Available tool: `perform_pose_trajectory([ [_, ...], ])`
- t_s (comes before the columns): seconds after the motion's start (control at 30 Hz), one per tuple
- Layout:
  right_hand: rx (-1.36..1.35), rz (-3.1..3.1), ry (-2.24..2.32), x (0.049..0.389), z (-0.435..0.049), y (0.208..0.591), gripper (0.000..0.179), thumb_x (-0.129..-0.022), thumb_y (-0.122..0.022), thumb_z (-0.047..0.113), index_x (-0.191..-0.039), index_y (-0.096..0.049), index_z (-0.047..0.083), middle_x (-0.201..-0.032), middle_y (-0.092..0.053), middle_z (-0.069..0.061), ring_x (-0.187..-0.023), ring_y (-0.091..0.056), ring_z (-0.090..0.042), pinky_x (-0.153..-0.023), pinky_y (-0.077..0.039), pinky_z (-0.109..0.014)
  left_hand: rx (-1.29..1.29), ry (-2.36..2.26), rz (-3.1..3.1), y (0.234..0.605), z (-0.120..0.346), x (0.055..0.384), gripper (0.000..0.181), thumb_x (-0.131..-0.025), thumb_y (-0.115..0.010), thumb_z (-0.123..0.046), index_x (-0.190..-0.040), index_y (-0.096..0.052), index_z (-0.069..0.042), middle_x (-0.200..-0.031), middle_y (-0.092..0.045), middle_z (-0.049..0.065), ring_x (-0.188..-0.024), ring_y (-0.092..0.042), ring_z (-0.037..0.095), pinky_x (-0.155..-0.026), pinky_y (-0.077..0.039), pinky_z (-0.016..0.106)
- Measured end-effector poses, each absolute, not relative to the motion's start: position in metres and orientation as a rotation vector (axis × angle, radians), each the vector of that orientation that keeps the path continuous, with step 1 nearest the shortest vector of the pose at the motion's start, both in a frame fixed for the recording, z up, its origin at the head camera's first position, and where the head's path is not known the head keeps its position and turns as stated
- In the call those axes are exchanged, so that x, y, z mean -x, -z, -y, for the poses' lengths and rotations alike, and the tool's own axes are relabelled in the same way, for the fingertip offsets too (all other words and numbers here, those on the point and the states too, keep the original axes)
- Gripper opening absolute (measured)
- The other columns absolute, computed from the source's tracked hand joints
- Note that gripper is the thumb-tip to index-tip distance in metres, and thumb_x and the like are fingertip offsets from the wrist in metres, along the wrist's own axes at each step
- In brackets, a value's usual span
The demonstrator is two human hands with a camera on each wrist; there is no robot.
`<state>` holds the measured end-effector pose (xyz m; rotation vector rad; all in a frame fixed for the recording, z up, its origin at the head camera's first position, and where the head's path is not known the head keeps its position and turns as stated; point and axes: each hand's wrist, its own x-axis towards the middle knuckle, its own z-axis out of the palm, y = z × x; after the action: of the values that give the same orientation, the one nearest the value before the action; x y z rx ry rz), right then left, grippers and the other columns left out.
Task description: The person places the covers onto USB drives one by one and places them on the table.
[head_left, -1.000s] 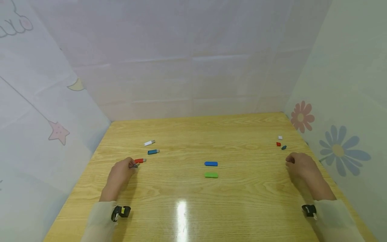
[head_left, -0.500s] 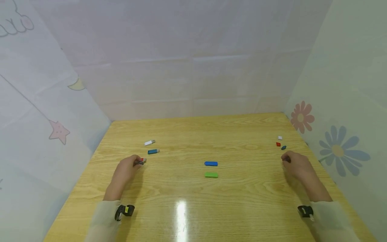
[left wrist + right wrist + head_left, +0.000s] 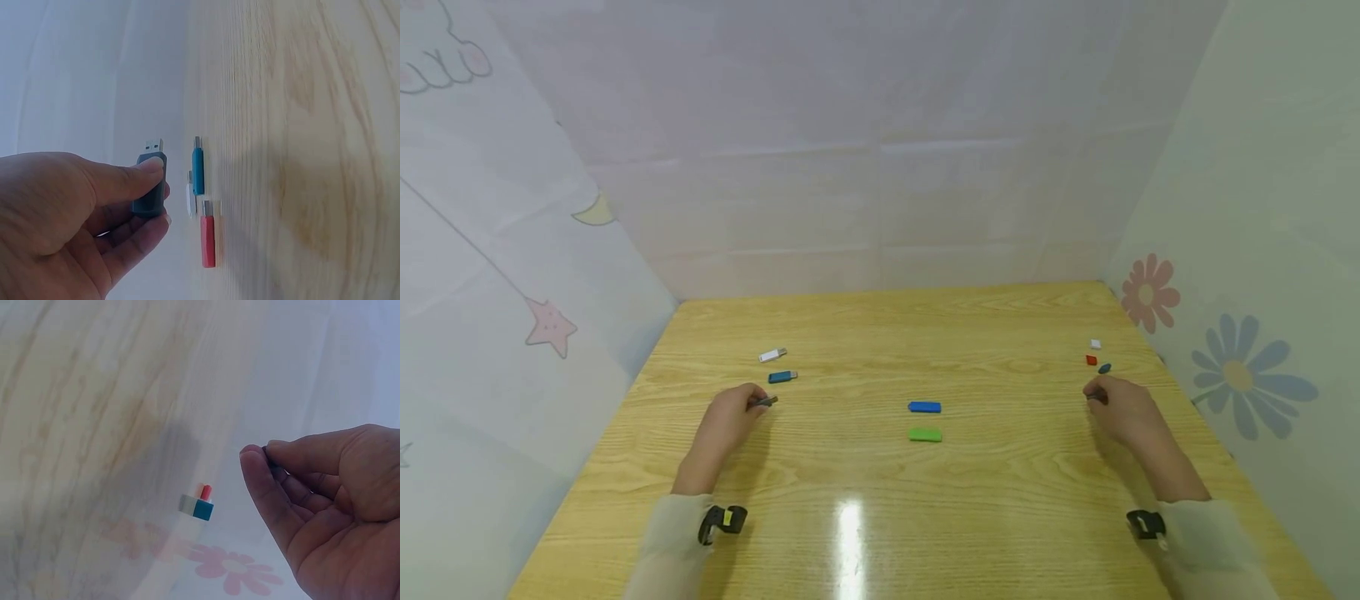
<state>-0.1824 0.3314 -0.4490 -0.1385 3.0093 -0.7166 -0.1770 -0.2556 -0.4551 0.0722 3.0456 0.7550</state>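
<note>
In the head view my left hand point(image 3: 732, 417) is over the table's left side. It pinches a dark grey USB flash drive point(image 3: 150, 181) between thumb and fingers, the metal plug exposed and pointing away. Below it on the table lie a red flash drive point(image 3: 207, 240), a teal one point(image 3: 198, 169) and a white one point(image 3: 771, 355). The hand hides the red one in the head view. At the right, my right hand point(image 3: 1123, 410) pinches a small dark piece point(image 3: 265, 454), mostly covered by thumb and forefinger. Close by lie a teal cap point(image 3: 202, 509), a red cap point(image 3: 1091, 360) and a white cap point(image 3: 1095, 343).
A blue stick-shaped piece point(image 3: 924, 407) and a green one point(image 3: 925, 435) lie apart in the middle of the wooden table point(image 3: 850, 333). Printed cloth walls stand along the table's back and both sides.
Both hands have moved inward, the left one rightward with the dark flash drive and the right one leftward with its small dark piece. The red flash drive has become hidden behind the left hand.
</note>
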Motion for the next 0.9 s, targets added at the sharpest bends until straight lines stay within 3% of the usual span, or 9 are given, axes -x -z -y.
perform_pose_trajectory([
  [0.9, 0.209, -3.018, 0.787, 0.188, -0.299, 0.452, 0.02, -0.098, -0.061, 0.006, -0.115, -0.066, -0.005, -0.105, -0.07, -0.022, -0.097, -0.065, -0.041, -0.079, -0.054, -0.054, -0.184, -0.798, -3.01, 0.452, 0.221, 0.187, 0.013, -0.098, -0.068, -0.011, -0.109, -0.069, -0.004, -0.104, -0.072, 0.01, -0.095, -0.068, 0.025, -0.079, -0.057, 0.04],
])
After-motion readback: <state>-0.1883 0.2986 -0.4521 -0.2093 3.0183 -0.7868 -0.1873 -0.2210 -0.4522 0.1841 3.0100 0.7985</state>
